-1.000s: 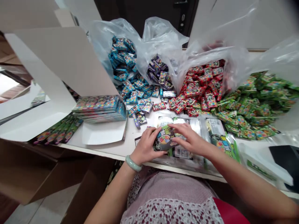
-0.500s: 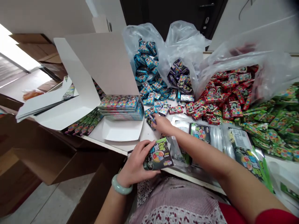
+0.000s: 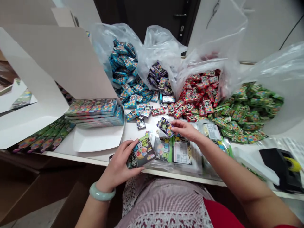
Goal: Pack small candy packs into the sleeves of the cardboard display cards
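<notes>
My left hand is closed round a black-and-green printed pouch, thumb below and fingers along its upper side. Clear plastic flares at the pouch's right end. Between the fingertips of my right hand is a small purple candy packet, raised just beyond the pouch's clear end. A dark packet lies on the white table left of it, close to loose blue packets and a red packet. Under and beside my right forearm are flat clear-and-green pouches.
Clear plastic bags hold blue packets, purple packets and red packets. Green packets spread at the right. A white carton with stacked printed boxes stands left. A black tape dispenser sits at the right edge.
My right hand has lifted the purple packet off the table and brought it rightward and nearer the pouch. My left hand still grips the pouch. The view has swung to the right.
</notes>
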Available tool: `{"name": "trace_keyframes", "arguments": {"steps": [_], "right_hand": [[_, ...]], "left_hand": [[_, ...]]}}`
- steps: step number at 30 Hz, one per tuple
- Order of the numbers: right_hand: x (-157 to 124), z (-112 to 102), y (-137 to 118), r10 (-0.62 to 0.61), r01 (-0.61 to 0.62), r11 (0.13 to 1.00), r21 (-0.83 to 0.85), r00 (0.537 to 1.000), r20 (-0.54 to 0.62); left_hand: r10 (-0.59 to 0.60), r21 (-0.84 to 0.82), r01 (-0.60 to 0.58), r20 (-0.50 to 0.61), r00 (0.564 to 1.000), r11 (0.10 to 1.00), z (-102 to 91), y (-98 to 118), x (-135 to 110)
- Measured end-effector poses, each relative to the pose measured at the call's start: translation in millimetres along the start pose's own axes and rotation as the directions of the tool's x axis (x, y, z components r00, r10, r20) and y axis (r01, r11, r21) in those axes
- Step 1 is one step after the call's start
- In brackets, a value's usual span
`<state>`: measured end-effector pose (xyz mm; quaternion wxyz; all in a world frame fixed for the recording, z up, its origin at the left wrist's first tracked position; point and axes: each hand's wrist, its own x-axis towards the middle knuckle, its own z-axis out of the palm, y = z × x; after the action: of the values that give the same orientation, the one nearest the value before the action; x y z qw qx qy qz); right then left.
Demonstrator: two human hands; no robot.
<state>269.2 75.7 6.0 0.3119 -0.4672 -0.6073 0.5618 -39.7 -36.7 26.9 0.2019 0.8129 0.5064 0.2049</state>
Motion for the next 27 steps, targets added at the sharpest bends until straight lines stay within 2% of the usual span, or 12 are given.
{"name": "trace_keyframes", "arguments": {"steps": [2,4,5,7,9,11,13,16,18,21,24,27], "right_hand": [[-8.7,-17.4,-3.4,-0.23,0.208,0.913,-0.35,0.973,-0.022],[-14.0,-31.5,-3.8,-0.428,0.362,0.697,-0.619,0.902,0.045],[-15.9,-36.9,-1.9,-0.478,0.404,0.596,-0.694,0.873,0.098],[-20.2,-44.9,6.3,-0.488,0.449,0.47,-0.76,0.85,0.2],[-27.3,-49.6,17.1,-0.444,0.467,0.417,-0.78,0.853,0.274],[-37.5,-50.7,25.4,-0.416,0.45,0.417,-0.79,0.867,0.274],[-48.3,-46.0,28.6,-0.405,0.341,0.459,-0.82,0.902,0.149],[-58.3,-27.5,26.8,-0.325,0.078,0.5,-0.863,0.94,-0.103],[-58.9,-13.5,24.9,-0.26,-0.006,0.488,-0.873,0.954,-0.152],[-56.8,-4.6,20.4,-0.25,0.0,0.524,-0.852,0.956,-0.153],[-59.8,-11.1,6.0,-0.374,0.09,0.592,-0.801,0.911,-0.174],[-66.8,-18.2,-19.1,-0.444,0.256,0.531,-0.808,0.896,-0.008]], "left_hand": [[-0.013,0.002,0.013,0.004,1.0,1.0,3.3,2.4,4.9],[-0.013,-0.001,0.013,0.002,1.0,1.0,7.8,4.5,11.4],[-0.008,-0.004,0.008,0.001,1.0,1.0,10.4,5.5,14.9],[0.004,-0.012,-0.004,0.009,1.0,1.0,15.7,7.4,21.4],[0.013,-0.021,-0.012,0.031,0.999,1.0,20.3,8.7,26.2],[0.023,-0.031,-0.021,0.054,0.998,0.999,23.9,9.8,29.2],[0.033,-0.037,-0.031,0.068,0.997,0.999,27.2,10.8,31.8],[0.05,-0.045,-0.046,0.082,0.995,0.998,32.1,12.8,37.4],[0.065,-0.045,-0.061,0.083,0.994,0.997,34.7,14.0,41.3],[0.076,-0.026,-0.074,0.072,0.995,0.997,36.8,14.5,44.4],[0.081,0.008,-0.081,0.053,0.995,0.997,38.2,13.8,44.0],[0.123,0.022,-0.124,0.031,0.992,0.992,40.5,13.9,44.5]]}}
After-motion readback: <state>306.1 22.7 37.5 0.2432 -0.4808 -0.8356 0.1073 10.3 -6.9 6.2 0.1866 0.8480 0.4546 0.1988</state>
